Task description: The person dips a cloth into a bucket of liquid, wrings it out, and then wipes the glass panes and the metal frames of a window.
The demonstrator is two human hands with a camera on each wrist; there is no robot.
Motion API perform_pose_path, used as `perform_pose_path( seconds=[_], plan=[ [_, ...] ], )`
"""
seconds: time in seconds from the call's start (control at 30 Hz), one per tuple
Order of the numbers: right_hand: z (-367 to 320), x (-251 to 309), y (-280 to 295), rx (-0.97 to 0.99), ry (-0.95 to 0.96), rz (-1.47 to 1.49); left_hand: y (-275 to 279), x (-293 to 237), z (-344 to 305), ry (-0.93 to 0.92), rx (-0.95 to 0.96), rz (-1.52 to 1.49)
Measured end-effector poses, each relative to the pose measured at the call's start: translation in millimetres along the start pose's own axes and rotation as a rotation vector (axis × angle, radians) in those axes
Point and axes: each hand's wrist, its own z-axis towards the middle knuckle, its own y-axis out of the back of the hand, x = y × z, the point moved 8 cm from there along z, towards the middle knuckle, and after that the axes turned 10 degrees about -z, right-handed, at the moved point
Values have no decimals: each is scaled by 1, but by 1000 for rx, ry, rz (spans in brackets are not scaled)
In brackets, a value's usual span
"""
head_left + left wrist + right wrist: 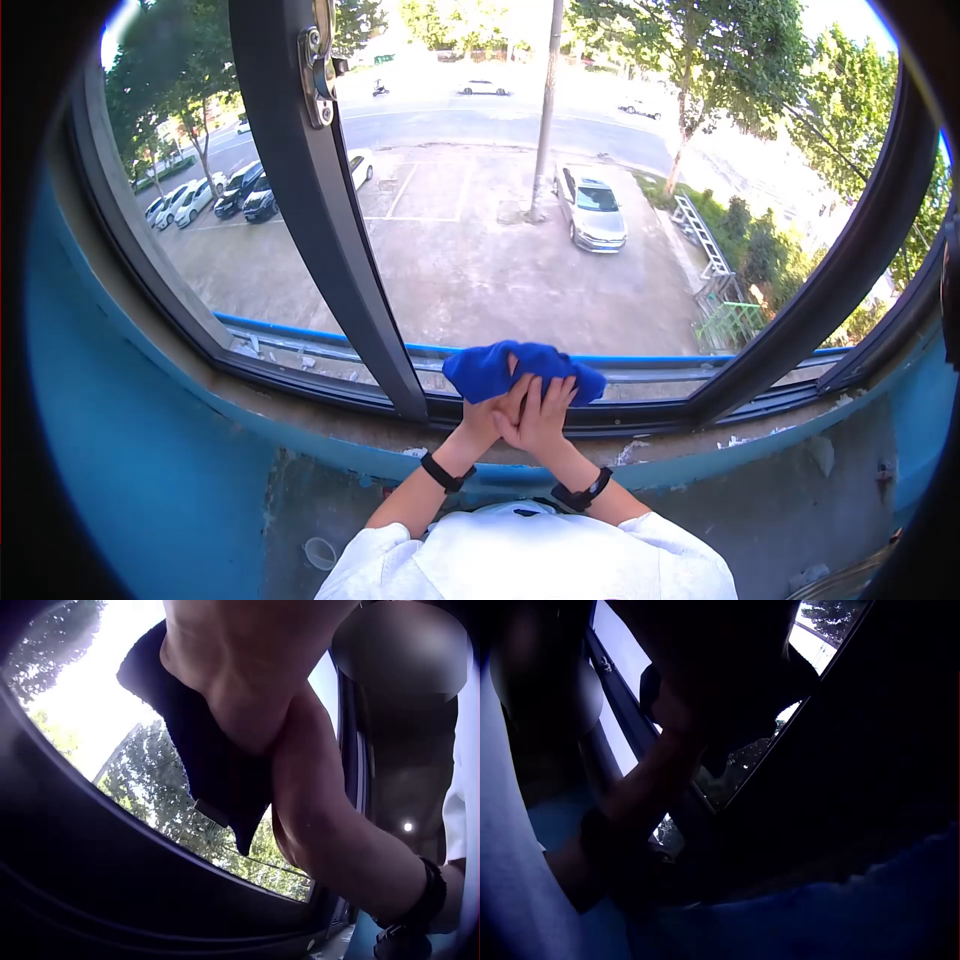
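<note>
In the head view a bunched blue cloth (480, 370) lies against the lower part of the window pane, just above the bottom frame. My left hand (488, 415) presses on it, with extended fingers partly covered by my right hand. The right hand (543, 415) overlaps the left, its fingers spread and straight over the cloth. A dark fold of the cloth (225, 769) hangs past the left hand (232, 675) in the left wrist view. The right wrist view is very dark, and finger detail there is hidden.
A dark upright window frame bar (325, 200) with a metal latch (318, 80) stands left of the hands. Below runs a sill (650, 447) with flaking paint. Outside are parked cars, a pole and trees. A white cup (320, 553) is at the lower left.
</note>
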Motion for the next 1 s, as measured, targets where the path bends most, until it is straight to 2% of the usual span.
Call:
perform_pose_path(
  seconds=[0.1,0.13,0.2,0.23,0.27,0.3,0.37,0.43,0.47,0.57,0.63,0.7,0.8,0.9,0.97,1.0],
  plan=[
    [-1,1,-2,16,-30,56,2,5,-4,60,10,-14],
    [23,0,9,-25,-9,40,11,2,11,89,37,1],
    [77,-6,36,-107,29,38,36,-1,49,77,-72,54],
    [110,-9,53,-124,25,35,52,2,77,187,-33,-125],
    [145,-12,72,-162,13,74,84,-14,113,83,-131,0],
    [179,-14,91,-191,-4,96,114,-28,147,-83,-325,109],
    [244,-17,128,-263,-7,91,153,-39,202,53,-238,184],
    [281,-20,147,-452,6,107,171,-42,232,-161,-496,399],
    [283,-21,145,-448,7,112,170,-41,233,-156,-493,402],
    [272,-18,137,-492,11,52,172,-45,227,-172,-531,401],
    [228,-14,105,-288,11,-78,144,-34,196,41,-271,359],
    [168,-7,71,-239,38,-113,106,-19,145,-77,-298,237],
    [62,6,21,-89,85,-141,20,18,34,60,-20,263],
    [1,13,2,22,29,-45,5,14,-4,1,20,153],
    [-9,4,-1,52,-10,25,6,15,-4,-14,-24,131],
    [11,-3,13,-14,-29,63,8,15,1,-27,-69,114]
  ],
)
